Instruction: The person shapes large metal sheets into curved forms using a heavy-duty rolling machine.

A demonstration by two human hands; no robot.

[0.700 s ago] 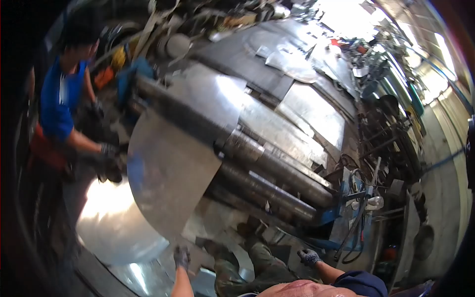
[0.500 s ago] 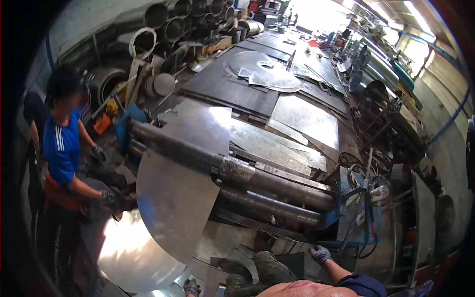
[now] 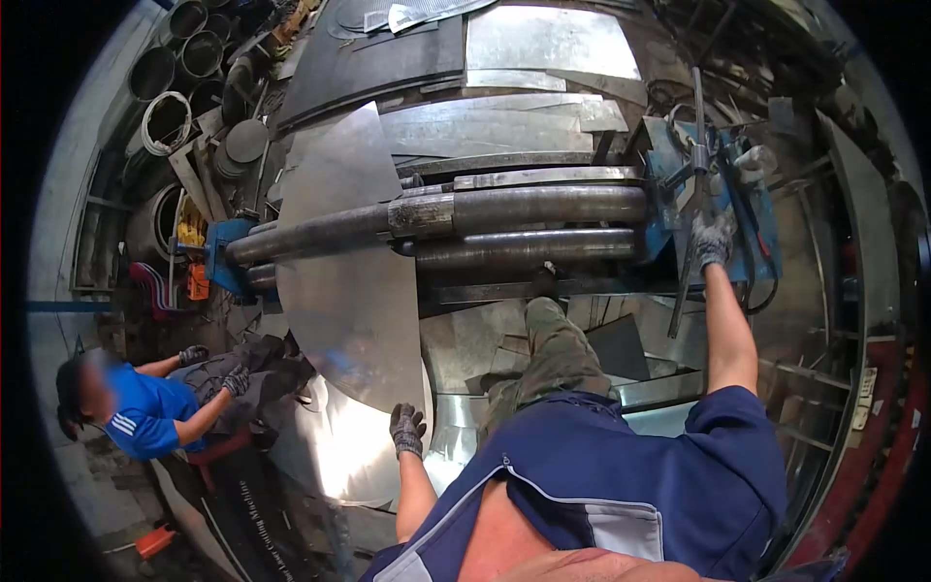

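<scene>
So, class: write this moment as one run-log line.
left hand: gloved, at metal sheet edge | right hand: gloved, on lever at blue frame | sheet: in rollers | co-worker: left of sheet

Strong fisheye bending with black corners; daylight glare on the metal sheet; left side dim.

You wear a dark blue short-sleeved shirt with a grey panel edged in white piping near the lower middle of the frame. Both hands carry grey knitted gloves: the left hand at lower centre, the right hand at upper right. Olive-green trousers cover your leg at centre.
</scene>
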